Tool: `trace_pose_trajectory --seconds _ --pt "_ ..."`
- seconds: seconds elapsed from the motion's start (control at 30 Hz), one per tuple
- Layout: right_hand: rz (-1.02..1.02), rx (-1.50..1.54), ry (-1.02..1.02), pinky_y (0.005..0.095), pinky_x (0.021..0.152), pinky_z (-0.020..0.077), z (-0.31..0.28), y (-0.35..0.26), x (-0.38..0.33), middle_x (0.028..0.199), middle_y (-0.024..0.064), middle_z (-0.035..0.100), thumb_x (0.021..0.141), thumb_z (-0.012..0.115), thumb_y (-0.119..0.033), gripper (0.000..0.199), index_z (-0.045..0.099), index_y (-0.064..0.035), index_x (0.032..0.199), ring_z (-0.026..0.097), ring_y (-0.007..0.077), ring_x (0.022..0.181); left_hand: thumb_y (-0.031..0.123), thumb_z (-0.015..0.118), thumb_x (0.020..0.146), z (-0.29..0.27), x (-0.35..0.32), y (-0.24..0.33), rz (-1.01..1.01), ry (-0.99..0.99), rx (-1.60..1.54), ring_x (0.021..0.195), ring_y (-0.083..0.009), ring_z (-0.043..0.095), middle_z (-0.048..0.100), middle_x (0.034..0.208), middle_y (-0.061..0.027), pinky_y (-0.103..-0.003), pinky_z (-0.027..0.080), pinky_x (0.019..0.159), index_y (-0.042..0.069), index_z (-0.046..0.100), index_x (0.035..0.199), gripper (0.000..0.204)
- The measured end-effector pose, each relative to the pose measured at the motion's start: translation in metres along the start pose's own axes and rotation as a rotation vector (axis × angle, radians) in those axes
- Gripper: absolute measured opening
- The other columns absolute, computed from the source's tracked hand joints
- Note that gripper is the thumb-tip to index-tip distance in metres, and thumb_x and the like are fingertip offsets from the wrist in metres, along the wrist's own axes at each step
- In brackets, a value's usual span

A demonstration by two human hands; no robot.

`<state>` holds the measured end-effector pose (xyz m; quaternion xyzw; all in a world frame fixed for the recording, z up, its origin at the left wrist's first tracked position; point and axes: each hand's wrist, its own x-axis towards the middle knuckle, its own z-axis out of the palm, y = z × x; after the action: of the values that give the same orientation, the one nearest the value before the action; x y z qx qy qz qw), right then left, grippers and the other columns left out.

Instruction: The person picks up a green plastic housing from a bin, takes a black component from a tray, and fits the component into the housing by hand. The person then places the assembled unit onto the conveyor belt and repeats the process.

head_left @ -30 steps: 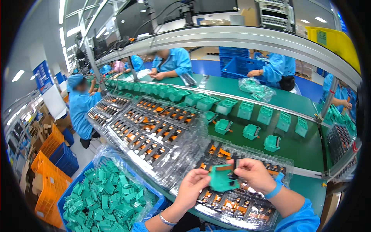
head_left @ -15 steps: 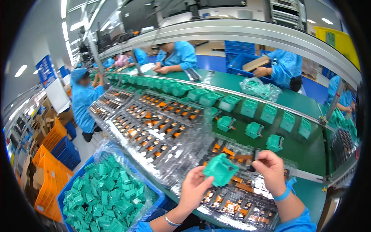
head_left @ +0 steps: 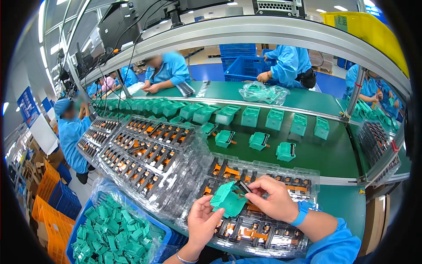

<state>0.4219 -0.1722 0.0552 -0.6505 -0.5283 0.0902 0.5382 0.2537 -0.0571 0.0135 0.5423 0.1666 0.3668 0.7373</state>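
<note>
My left hand (head_left: pixel 201 220) grips a green plastic housing (head_left: pixel 225 201) by its left side, fingers and thumb closed on it. At the housing's upper right edge, my right hand (head_left: pixel 274 199) pinches a black bar-shaped part (head_left: pixel 242 186); a brownish flat strip shows beside it. The part meets the housing's rim, but my fingers hide how far it sits inside. Beneath both hands lies a clear plastic tray (head_left: pixel 303 177) with rows of similar black parts with orange flat cables.
Left of me, a blue crate (head_left: pixel 165 240) holds many loose green housings. Stacked trays (head_left: pixel 145 154) of black parts stand at left. Green housings (head_left: pixel 274 119) line the dark green belt (head_left: pixel 321 156) beyond; an aluminium frame (head_left: pixel 246 36) crosses above. Co-workers in blue sit opposite.
My right hand has brought the black part leftward to the green housing, which my left hand has turned. The whole view has shifted, with surroundings appearing further left.
</note>
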Motion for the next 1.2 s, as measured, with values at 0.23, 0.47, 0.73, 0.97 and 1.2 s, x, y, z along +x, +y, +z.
trace_pose_trajectory --seconds 0.23,0.47,0.73,0.97,1.2 --pt "0.129 0.081 -0.084 0.0254 0.059 0.0467 0.004 0.016 0.000 0.077 0.0055 0.058 0.077 0.069 -0.009 0.018 0.060 -0.0001 0.090 0.056 0.0115 0.065 -0.008 0.061 0.080 0.000 -0.004 0.003 0.002 -0.007 0.009 0.097 -0.0150 0.055 0.056 0.105 -0.0114 -0.028 0.047 0.085 -0.003 0.043 0.115 0.039" --pt "0.316 0.317 -0.109 0.0243 0.063 0.0482 0.010 0.024 -0.002 0.081 0.0052 0.060 0.079 0.068 -0.009 0.017 0.059 0.0003 0.090 0.056 0.0088 0.071 -0.009 0.061 0.080 -0.002 -0.005 0.002 -0.015 -0.012 -0.006 0.096 -0.0141 0.055 0.055 0.102 -0.0111 -0.027 0.048 0.085 -0.004 0.042 0.115 0.040" --pt "0.323 0.357 -0.170 0.0246 0.067 0.0490 0.011 0.026 -0.003 0.088 0.0059 0.059 0.079 0.067 -0.005 0.017 0.057 0.0010 0.092 0.057 0.0094 0.077 -0.009 0.063 0.077 0.000 -0.007 -0.001 0.015 -0.035 0.015 0.096 -0.0172 0.057 0.057 0.105 -0.0146 -0.030 0.049 0.084 -0.006 0.045 0.113 0.040" --pt "0.414 0.310 -0.348 0.0208 0.063 0.0463 0.002 0.022 0.002 0.081 0.0017 0.059 0.078 0.070 -0.006 0.021 0.059 -0.0001 0.094 0.055 0.0062 0.073 -0.010 0.062 0.078 -0.004 -0.007 -0.001 -0.018 -0.104 0.003 0.100 -0.0176 0.056 0.055 0.108 -0.0153 -0.031 0.049 0.086 -0.006 0.044 0.114 0.040" --pt "0.447 0.414 -0.336 0.0209 0.063 0.0465 0.003 0.020 -0.001 0.084 0.0023 0.060 0.079 0.069 -0.006 0.019 0.059 -0.0003 0.094 0.054 0.0048 0.074 -0.008 0.063 0.079 -0.009 -0.005 -0.006 -0.036 -0.089 0.011 0.099 -0.0174 0.056 0.056 0.106 -0.0141 -0.030 0.049 0.086 -0.005 0.045 0.114 0.040"
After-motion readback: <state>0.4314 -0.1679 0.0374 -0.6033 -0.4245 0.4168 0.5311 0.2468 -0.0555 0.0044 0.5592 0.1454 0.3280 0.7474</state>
